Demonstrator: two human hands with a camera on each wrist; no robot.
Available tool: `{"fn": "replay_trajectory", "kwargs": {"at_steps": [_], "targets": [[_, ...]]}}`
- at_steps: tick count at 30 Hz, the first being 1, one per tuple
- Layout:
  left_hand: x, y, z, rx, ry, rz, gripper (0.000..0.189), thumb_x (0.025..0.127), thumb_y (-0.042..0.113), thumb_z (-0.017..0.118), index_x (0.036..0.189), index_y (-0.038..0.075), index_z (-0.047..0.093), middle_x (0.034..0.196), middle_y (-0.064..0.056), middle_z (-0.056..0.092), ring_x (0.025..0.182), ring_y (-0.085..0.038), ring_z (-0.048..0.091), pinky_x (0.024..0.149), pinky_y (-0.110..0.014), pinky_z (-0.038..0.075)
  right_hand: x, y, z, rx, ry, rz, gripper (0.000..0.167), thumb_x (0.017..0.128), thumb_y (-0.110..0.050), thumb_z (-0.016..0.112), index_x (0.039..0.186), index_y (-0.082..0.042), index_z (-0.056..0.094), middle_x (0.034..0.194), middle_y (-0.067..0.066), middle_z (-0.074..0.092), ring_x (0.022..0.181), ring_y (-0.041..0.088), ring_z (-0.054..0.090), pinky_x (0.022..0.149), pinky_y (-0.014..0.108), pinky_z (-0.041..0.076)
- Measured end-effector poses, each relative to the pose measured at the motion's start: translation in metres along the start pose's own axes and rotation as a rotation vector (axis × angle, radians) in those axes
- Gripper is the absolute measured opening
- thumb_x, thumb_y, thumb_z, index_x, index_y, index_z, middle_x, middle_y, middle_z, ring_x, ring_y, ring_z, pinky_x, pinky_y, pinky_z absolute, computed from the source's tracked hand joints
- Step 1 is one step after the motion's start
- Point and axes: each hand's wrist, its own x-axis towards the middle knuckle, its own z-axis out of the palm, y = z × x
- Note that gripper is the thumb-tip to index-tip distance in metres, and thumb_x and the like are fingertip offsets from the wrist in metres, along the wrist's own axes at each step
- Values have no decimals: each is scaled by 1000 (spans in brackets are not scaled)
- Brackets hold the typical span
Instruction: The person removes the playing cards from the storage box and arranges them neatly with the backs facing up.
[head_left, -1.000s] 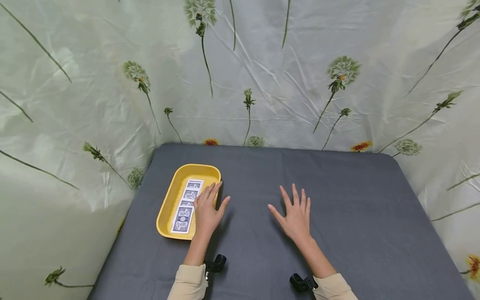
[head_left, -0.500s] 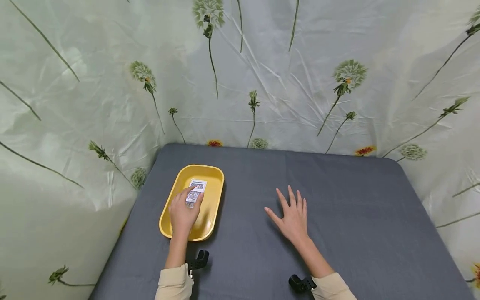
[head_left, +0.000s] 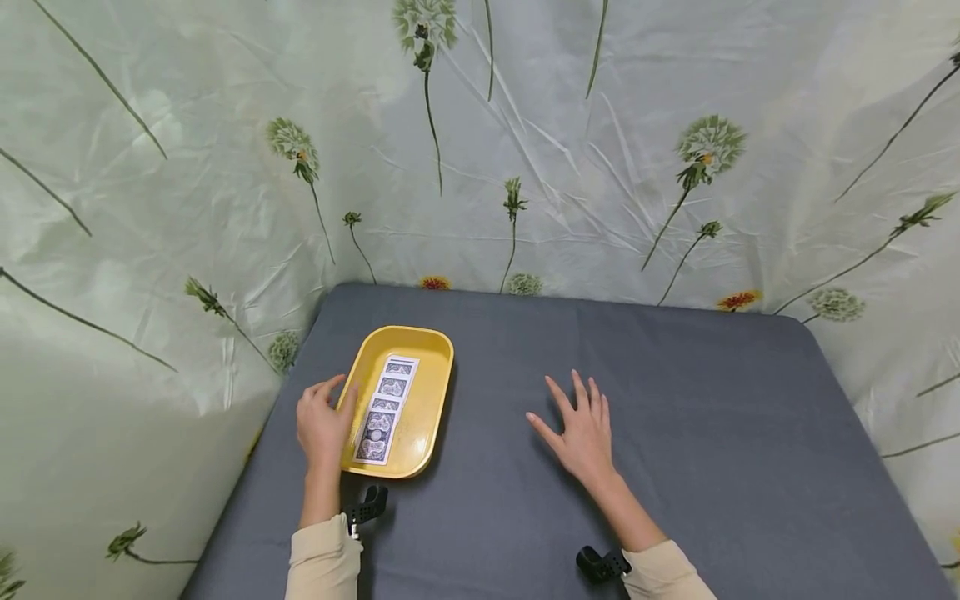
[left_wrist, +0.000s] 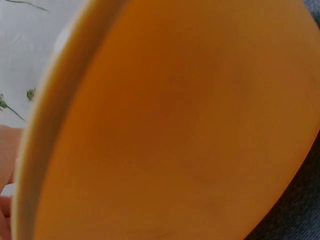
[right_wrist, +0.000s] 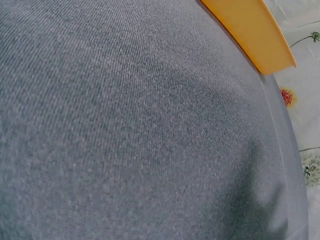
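Observation:
Several blue-and-white playing cards [head_left: 386,408] lie face down, overlapping in a row, inside a yellow tray [head_left: 429,398]. My left hand [head_left: 322,423] is at the tray's left rim, thumb on the inner side and fingers outside, pinching the edge. In the left wrist view the tray's wall [left_wrist: 180,120] fills most of the picture, with part of the hand [left_wrist: 6,160] at the left edge. To the right, my right hand [head_left: 581,433] is held over the cloth with its fingers spread, holding nothing.
A dark grey cloth [head_left: 675,433] covers the table. Behind and at the sides hangs a pale curtain [head_left: 600,167] printed with dandelions. Each wrist wears a black camera [head_left: 600,567]. The tray's outer end [right_wrist: 255,35] shows in the right wrist view.
My left hand has crossed leftward over the tray and the cards to its left rim, uncovering the card row. The right hand has hardly moved, and the head view has shifted slightly.

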Motion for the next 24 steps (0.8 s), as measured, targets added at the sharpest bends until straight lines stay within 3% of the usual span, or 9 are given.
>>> {"fn": "replay_trajectory", "kwargs": {"at_steps": [6, 14, 19, 24], "targets": [[3, -7, 0, 8, 0, -62, 33, 85, 30, 67, 109, 8, 67, 109, -17, 58, 84, -30, 53, 65, -45, 41, 6, -5, 1, -30, -19, -44, 70, 77, -61, 62, 137, -29, 44, 146, 16, 31, 133, 40, 26, 103, 59, 22], [7, -13, 3, -62, 6, -56, 31, 86, 28, 66, 102, 2, 69, 96, -19, 66, 79, -33, 59, 72, -44, 43, 17, -18, 1, -33, 2, -106, 72, 73, -59, 66, 135, -27, 47, 140, 17, 38, 128, 41, 34, 100, 57, 30], [7, -15, 3, -85, -8, -112, 31, 86, 30, 65, 101, 2, 70, 91, -17, 67, 78, -31, 60, 67, -39, 44, 27, -34, 3, -18, -15, -141, 70, 74, -59, 65, 133, -25, 49, 136, 16, 43, 123, 38, 40, 96, 55, 34], [7, -14, 4, -48, -33, -182, 35, 87, 39, 62, 102, 8, 70, 92, -12, 66, 74, -27, 57, 58, -32, 36, 34, -54, 7, -17, -13, -213, 64, 75, -61, 63, 126, -22, 56, 118, 12, 53, 109, 32, 49, 86, 49, 43]]}}
